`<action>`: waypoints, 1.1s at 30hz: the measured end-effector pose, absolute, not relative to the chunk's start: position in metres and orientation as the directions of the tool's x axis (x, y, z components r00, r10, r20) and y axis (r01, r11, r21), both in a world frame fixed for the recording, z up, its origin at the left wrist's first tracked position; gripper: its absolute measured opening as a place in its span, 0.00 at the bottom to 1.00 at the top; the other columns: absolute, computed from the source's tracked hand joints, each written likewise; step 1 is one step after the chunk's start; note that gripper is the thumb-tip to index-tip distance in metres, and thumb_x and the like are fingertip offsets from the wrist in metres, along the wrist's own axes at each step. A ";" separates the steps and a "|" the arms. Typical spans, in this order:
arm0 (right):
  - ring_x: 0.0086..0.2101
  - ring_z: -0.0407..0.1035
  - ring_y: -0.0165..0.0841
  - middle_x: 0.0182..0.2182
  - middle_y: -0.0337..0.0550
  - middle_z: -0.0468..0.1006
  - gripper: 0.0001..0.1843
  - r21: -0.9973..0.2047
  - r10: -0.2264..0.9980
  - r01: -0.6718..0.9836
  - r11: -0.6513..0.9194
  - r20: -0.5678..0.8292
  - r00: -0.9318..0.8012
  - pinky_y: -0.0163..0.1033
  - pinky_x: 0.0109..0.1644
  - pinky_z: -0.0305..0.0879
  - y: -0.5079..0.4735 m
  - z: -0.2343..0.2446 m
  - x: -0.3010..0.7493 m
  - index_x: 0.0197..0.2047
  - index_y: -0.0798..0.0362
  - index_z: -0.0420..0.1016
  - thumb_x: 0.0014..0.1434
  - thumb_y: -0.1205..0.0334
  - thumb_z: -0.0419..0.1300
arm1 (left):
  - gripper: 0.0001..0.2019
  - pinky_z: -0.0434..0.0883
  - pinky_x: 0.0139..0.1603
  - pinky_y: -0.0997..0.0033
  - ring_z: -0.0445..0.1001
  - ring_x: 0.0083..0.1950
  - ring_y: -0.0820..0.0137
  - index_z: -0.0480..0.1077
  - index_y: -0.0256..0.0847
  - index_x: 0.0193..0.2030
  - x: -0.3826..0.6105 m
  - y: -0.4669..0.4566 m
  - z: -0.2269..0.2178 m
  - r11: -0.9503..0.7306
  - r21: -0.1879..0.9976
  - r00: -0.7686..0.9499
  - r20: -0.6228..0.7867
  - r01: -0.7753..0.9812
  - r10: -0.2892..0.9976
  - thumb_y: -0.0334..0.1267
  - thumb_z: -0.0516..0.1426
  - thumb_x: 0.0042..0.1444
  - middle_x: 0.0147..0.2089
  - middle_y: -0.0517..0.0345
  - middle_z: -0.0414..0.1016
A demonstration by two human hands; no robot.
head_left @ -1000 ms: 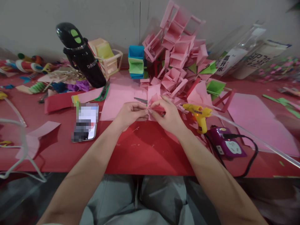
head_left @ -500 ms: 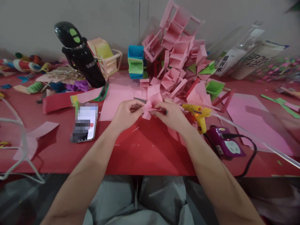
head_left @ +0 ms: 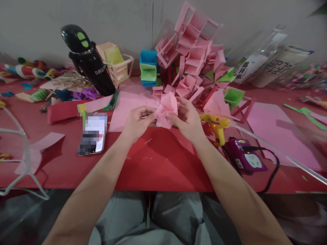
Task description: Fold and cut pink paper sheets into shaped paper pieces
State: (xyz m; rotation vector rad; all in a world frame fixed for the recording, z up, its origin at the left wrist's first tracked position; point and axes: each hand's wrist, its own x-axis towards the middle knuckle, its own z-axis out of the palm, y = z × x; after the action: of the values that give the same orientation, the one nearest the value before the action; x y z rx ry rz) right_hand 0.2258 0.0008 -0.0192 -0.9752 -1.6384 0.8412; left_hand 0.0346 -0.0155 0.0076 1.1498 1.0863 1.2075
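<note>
Both my hands hold one small folded pink paper piece [head_left: 166, 109] just above the red table [head_left: 158, 163]. My left hand [head_left: 138, 123] pinches its left side with curled fingers. My right hand [head_left: 186, 120] grips its right side, thumb pressed on the paper. A flat pink sheet [head_left: 127, 109] lies under and behind my left hand. Right behind the hands rises a tall heap of folded pink paper boxes [head_left: 194, 58].
A phone [head_left: 93, 134] lies left of my left hand. A yellow glue gun [head_left: 216, 126] and a purple power strip [head_left: 246, 160] with a black cable sit to the right. A black bottle [head_left: 88, 59], coloured paper boxes [head_left: 148, 67], scraps and plastic bottles [head_left: 258, 58] line the back.
The pink paper piece has been turned and lifted a little between my hands, showing more of its folded faces. My right hand's fingers have shifted up around it.
</note>
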 end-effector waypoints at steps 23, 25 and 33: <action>0.30 0.73 0.31 0.30 0.38 0.78 0.19 -0.979 0.979 -0.113 0.171 0.156 0.135 0.41 0.38 0.74 0.006 -0.018 0.228 0.43 0.49 0.78 0.51 0.50 0.73 | 0.07 0.81 0.37 0.69 0.79 0.30 0.72 0.77 0.34 0.36 0.036 -0.011 0.002 0.035 0.993 0.009 -0.034 -0.112 0.999 0.34 0.66 0.51 0.30 0.57 0.78; 0.31 0.74 0.31 0.32 0.39 0.79 0.20 -0.977 0.986 -0.157 0.148 0.132 0.103 0.41 0.40 0.74 0.006 -0.018 0.227 0.43 0.49 0.78 0.51 0.48 0.72 | 0.08 0.82 0.38 0.68 0.79 0.30 0.72 0.77 0.35 0.36 0.035 -0.011 0.002 0.031 0.992 -0.008 -0.032 -0.119 0.999 0.34 0.67 0.50 0.30 0.57 0.78; 0.37 0.75 0.36 0.36 0.43 0.82 0.18 -0.981 0.981 -0.140 0.133 0.150 -0.122 0.43 0.45 0.74 -0.002 -0.017 0.217 0.39 0.51 0.80 0.50 0.49 0.73 | 0.09 0.82 0.40 0.67 0.80 0.33 0.71 0.77 0.34 0.38 0.040 -0.014 0.001 0.029 0.989 0.071 -0.019 -0.145 0.997 0.35 0.67 0.51 0.32 0.55 0.80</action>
State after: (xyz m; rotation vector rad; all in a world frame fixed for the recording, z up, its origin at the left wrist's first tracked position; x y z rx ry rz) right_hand 0.2165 -0.0017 -0.0166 -0.9425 -1.2696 1.2567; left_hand 0.0395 -0.0141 0.0014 1.1161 1.0621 1.2068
